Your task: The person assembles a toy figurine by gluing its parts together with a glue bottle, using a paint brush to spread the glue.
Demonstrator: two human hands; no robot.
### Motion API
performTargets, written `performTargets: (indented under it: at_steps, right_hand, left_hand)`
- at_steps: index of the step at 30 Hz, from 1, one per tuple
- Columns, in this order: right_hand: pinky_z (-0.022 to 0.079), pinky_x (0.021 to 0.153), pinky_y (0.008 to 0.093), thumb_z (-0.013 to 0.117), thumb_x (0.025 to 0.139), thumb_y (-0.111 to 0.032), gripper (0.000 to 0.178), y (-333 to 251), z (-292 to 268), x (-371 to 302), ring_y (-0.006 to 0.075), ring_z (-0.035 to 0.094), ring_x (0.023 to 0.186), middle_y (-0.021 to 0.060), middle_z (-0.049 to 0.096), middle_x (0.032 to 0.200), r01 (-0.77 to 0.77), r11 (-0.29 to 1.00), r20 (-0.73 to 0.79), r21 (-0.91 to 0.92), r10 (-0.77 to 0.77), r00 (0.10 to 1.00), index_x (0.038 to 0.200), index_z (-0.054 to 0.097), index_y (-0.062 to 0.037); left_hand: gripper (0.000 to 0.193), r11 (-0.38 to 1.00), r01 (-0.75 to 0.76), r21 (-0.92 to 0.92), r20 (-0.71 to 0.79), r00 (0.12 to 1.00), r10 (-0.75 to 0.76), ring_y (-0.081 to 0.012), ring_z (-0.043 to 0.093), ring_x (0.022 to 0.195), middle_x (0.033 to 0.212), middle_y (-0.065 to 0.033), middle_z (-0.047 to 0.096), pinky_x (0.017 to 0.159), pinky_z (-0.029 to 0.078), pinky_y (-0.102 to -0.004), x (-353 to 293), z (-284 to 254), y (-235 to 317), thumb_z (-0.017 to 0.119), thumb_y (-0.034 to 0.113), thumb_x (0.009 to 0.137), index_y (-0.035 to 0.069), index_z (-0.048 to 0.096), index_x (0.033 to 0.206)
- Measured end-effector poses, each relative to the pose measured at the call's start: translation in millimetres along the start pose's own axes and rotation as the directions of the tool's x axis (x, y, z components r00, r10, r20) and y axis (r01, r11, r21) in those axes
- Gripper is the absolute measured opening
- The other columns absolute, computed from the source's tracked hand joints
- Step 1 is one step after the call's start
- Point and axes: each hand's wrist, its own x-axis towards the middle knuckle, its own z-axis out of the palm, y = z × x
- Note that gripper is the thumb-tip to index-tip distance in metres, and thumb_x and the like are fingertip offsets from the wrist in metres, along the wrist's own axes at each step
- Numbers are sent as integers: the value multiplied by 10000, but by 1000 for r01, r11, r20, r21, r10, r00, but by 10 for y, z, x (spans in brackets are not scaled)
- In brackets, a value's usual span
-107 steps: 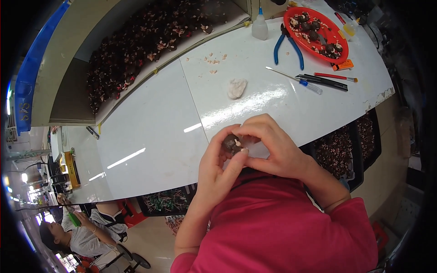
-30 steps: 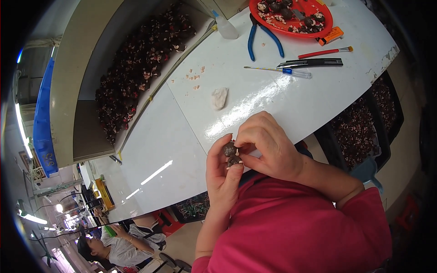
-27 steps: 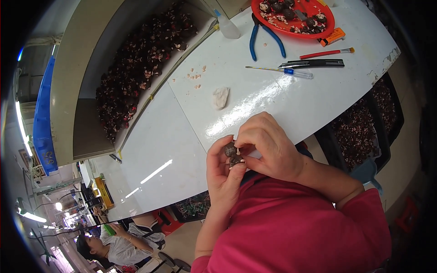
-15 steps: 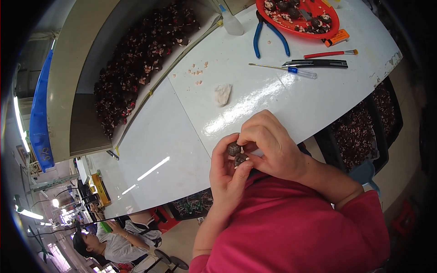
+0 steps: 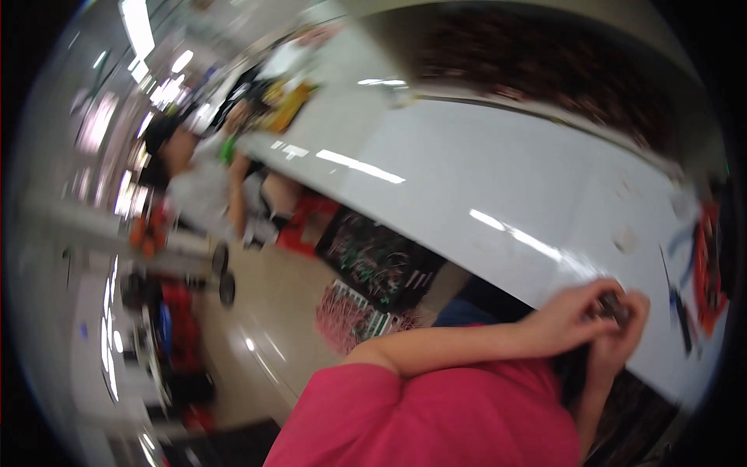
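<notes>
Though the head view is smeared by motion, we can make out both hands close together at lower right, by the near edge of the worktop (image 5: 467, 167). We find the dark brown piece (image 5: 612, 309) between them, roundish, its detail lost to blur. Left hand (image 5: 562, 317): fingers bent round the piece from the left, seemingly pinching it. Right hand (image 5: 625, 336): fingers curled up against the other side of it; we cannot tell how firmly they press. Pink shirt (image 5: 420, 412) below, left forearm lying across its upper part.

Beyond the hands we note a white lump (image 5: 625, 238) on the worktop. To its right, near the rim of our view, a screwdriver (image 5: 674, 296), a dark knife (image 5: 684, 327) and a red dish (image 5: 706, 315), contents unclear. Along the far side of the worktop we see a bin (image 5: 387, 43) with a mass of dark bits (image 5: 537, 66) in it.

Left of us, beside the worktop, a person (image 5: 202, 191) in a grey top and dark cap, with something green (image 5: 227, 150) at the hand; a yellow object (image 5: 292, 109) sits past them. Beneath the worktop edge we log a black tray (image 5: 405, 292) of greenish and pink strands, and next to it a pink heap (image 5: 340, 323).
</notes>
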Motion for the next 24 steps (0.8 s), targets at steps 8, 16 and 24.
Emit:
performTargets:
  at_steps: [8, 16, 24]
  right_hand:
    - [384, 851, 297, 699, 824, -125, 351, -69, 98, -35, 178, 440, 926, 65, 413, 997, 13, 1000, 33, 14, -13, 999, 1032, 430, -37]
    - [379, 818, 241, 662, 842, -72, 320, -121, 237, -101, 131, 430, 889, 25, 390, 974, 68, 998, 10, -8, -68, 998, 1044, 417, -31]
    - [376, 801, 245, 662, 815, -48, 303, -176, 312, -141, 138, 411, 881, 28, 366, 953, -51, 991, 17, 121, 49, 999, 974, 404, -50]
  left_hand:
    - [384, 990, -139, 7, -138, 981, 138, -181, 562, 683, 761, -117, 566, 612, 446, -304, -136, 0, 6, 655, 181, 820, 25, 463, 1114]
    - [359, 978, -206, -17, -151, 968, 202, -183, 552, 673, 747, -112, 557, 616, 442, -298, -229, -80, -64, 651, 177, 820, 27, 465, 1089]
    - [376, 976, -218, 21, -124, 968, 219, -215, 568, 667, 730, -123, 563, 608, 438, -315, -305, -167, -110, 658, 197, 807, 40, 468, 1090]
